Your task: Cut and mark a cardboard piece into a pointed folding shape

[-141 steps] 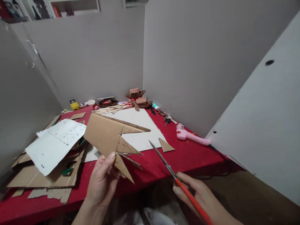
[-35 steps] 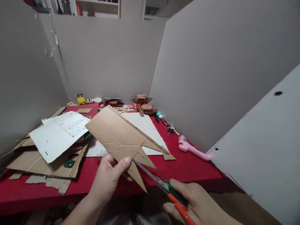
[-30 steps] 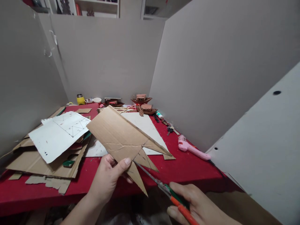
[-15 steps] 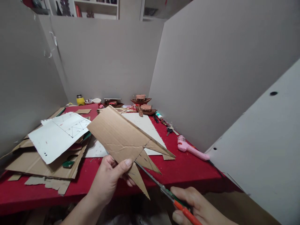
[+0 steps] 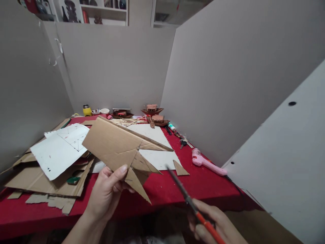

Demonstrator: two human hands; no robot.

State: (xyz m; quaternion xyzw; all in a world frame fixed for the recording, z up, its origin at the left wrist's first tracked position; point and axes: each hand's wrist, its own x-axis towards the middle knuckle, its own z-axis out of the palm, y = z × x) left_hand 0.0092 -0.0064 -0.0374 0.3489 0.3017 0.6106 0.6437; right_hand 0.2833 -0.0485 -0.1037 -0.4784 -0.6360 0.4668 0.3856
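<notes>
My left hand (image 5: pixel 108 189) grips the lower edge of a folded piece of cardboard (image 5: pixel 109 142), its thumb lying on top. Pointed flaps stick out from the cardboard's right end, with dark pen lines near the cuts. In my right hand (image 5: pixel 210 220) is a pair of scissors (image 5: pixel 186 196) with red-orange handles. The blades look closed, blurred by motion, and stand apart from the cardboard. A small cardboard triangle (image 5: pixel 180 168) lies at the corner of the white board (image 5: pixel 162 159) beyond the scissors.
On the left, paper with drawn lines (image 5: pixel 61 149) covers stacked cardboard (image 5: pixel 45 181). A pink glue gun (image 5: pixel 208 164) lies at right near keys (image 5: pixel 183 143). Wooden model boats (image 5: pixel 152 109), thin sticks (image 5: pixel 127 122) and a yellow jar (image 5: pixel 86 110) stand at the back. Grey panels surround the red-covered table (image 5: pixel 162 189).
The scissors have left the cut between the flaps and moved right, and their blades have come together. My left hand has carried the cardboard left, uncovering the small triangle.
</notes>
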